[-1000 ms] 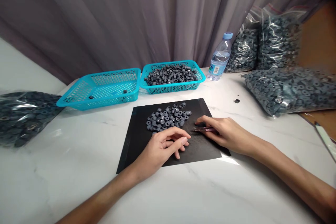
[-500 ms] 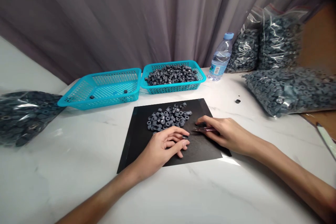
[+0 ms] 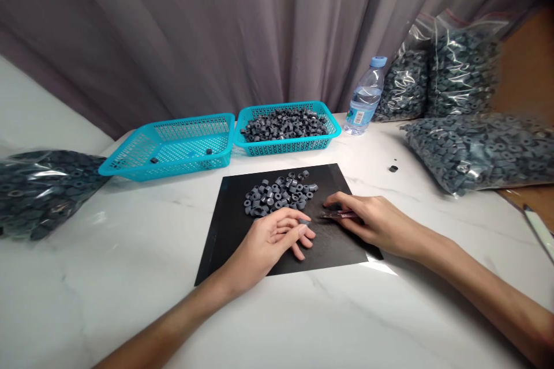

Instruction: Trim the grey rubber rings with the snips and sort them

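Observation:
Between the thumb and forefinger of my left hand (image 3: 270,245) is a small grey plastic ring (image 3: 304,221), partly covered by the fingertips. The other left fingers are loosely curled beneath it. My right hand (image 3: 373,220) is closed around a slim tool (image 3: 334,215) with a metal tip and a dark reddish handle; its exact kind is unclear. The tip points left, a short way from the ring. Both hands are over a black mat (image 3: 333,251). A loose pile of similar grey rings (image 3: 281,193) lies on the mat, just beyond my left hand.
Behind the mat stand a blue basket full of rings (image 3: 288,146) and another blue basket (image 3: 171,172) with a few pieces. A water bottle (image 3: 366,98), bulging bags of rings (image 3: 480,150) and a stray ring (image 3: 393,168) are rightward; another bag (image 3: 47,190) lies left.
My left thumb and fingers have shifted slightly on the ring, which has turned and shows less of its opening. My right hand keeps the tool in nearly the same place. The view has moved slightly.

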`<state>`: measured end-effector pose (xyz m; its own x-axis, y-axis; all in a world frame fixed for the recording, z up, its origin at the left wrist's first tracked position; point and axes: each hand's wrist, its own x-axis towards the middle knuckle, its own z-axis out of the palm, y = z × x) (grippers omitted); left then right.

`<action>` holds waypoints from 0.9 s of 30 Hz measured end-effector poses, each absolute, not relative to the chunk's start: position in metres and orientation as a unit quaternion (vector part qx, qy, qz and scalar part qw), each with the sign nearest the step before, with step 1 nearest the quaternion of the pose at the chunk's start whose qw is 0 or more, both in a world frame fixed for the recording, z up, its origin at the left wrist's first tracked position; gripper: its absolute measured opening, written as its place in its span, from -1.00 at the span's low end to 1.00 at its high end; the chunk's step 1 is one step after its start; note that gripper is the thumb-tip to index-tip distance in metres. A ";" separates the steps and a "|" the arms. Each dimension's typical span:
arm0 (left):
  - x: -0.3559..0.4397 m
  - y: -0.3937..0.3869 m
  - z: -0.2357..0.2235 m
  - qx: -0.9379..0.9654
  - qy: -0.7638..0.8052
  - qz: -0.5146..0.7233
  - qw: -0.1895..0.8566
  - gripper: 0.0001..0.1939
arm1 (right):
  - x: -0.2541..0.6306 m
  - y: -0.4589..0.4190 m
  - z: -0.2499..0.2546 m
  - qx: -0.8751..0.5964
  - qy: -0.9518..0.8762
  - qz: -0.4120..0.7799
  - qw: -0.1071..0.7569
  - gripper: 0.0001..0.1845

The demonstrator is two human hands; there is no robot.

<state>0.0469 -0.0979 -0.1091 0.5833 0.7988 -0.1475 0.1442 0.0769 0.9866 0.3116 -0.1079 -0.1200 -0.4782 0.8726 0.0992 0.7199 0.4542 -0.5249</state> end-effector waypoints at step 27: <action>0.048 -0.092 -0.098 0.561 0.395 0.270 0.675 -0.73 | 0.312 -0.109 -0.121 -0.474 -0.832 0.223 0.180 -0.75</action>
